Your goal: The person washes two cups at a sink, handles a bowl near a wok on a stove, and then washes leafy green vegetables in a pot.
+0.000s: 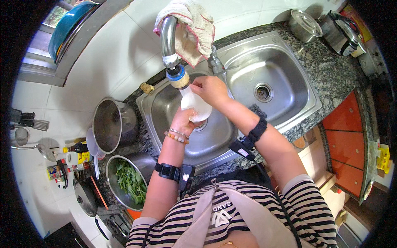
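Over the left sink basin (214, 145), my left hand (183, 119) grips a white rounded vessel, apparently a bowl (198, 107), from its near left side. The tap's filter nozzle (179, 77), with a blue ring, is right above it, and a pale stream of water (186, 92) seems to run down into it. My right hand (211, 90) is beside the stream at the bowl's upper right. Its fingers are curled together; whether they hold anything is hidden. White blur covers the bowl's inside.
A cloth (192, 31) hangs over the curved tap (168, 37). To the left stand a deep metal pot (128, 124) and a steel basin (108, 173) containing leafy greens (130, 181). The right sink basin (279, 83) adjoins. A lidded steel pot (305, 26) stands at the back right.
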`<state>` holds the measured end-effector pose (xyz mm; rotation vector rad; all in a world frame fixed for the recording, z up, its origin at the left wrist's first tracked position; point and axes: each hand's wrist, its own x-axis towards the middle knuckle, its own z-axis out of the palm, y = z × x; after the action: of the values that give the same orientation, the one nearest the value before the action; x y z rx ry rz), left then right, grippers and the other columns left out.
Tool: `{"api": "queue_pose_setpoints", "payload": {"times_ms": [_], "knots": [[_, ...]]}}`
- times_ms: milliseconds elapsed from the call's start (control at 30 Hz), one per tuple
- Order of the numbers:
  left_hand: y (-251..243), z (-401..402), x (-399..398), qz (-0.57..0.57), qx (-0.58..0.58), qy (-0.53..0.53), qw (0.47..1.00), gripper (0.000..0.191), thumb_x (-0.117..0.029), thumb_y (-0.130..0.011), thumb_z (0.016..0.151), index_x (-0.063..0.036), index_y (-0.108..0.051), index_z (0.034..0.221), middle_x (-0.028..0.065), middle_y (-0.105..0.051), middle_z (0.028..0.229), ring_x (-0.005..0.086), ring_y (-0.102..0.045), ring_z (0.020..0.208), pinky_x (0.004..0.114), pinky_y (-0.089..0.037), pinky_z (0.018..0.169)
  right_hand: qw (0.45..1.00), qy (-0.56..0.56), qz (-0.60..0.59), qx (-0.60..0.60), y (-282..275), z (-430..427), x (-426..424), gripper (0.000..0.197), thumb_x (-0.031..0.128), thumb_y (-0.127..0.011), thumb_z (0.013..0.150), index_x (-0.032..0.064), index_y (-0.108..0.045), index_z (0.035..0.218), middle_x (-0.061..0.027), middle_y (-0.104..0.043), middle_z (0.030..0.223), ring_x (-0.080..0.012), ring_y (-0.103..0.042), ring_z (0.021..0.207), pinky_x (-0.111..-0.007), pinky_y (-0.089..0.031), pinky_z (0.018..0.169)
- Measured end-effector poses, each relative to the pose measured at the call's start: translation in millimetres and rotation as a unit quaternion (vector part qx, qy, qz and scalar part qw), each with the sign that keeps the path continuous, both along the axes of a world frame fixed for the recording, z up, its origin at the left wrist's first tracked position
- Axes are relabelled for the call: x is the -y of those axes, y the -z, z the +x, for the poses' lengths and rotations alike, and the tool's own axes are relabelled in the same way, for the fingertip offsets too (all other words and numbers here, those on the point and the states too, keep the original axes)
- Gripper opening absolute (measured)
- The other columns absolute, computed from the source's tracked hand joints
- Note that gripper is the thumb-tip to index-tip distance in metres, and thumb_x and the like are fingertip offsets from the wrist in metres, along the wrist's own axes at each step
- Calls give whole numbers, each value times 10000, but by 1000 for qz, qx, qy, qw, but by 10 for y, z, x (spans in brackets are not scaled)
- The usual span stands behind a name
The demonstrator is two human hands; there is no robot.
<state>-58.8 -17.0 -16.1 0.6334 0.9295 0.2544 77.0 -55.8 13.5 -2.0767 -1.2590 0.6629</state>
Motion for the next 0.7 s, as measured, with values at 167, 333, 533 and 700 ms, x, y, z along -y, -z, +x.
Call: {"api": "queue_pose_setpoints", "payload": {"times_ms": [167,333,533,700], "knots": [[27,95,14,-28,-57,-1,998,258,-77,-407,785,-52,-428,1041,101,-502,1001,239,-516,890,413,-453,738,952,22,139,271,82,-266,32,270,269,-531,699,73,-568,881,-89,-556,862,-205,-538,824,-380,-405,742],[37,-10,-204,-11,-4,-57,998,266,-40,-394,779,-11,-439,1040,117,-525,969,231,-539,859,367,-466,724,940,-181,225,184,110,-376,483,320,297,-509,727,106,-503,984,-85,-510,949,-223,-484,901,-521,-132,943],[-44,3,-50,-13,23,-70,997,160,-109,-427,781,-27,-506,893,97,-543,884,209,-541,773,328,-477,626,922,-160,192,295,-88,-161,312,509,347,-558,681,79,-443,1099,-110,-510,974,-227,-380,1068,-527,-173,924],[34,-97,-155,-68,64,29,995,250,-144,-437,772,-36,-452,997,99,-536,915,232,-535,803,363,-480,668,956,-148,248,44,34,51,311,791,350,-690,508,48,-355,1158,-159,-462,1079,-282,-373,1078,-411,-263,918]]}}
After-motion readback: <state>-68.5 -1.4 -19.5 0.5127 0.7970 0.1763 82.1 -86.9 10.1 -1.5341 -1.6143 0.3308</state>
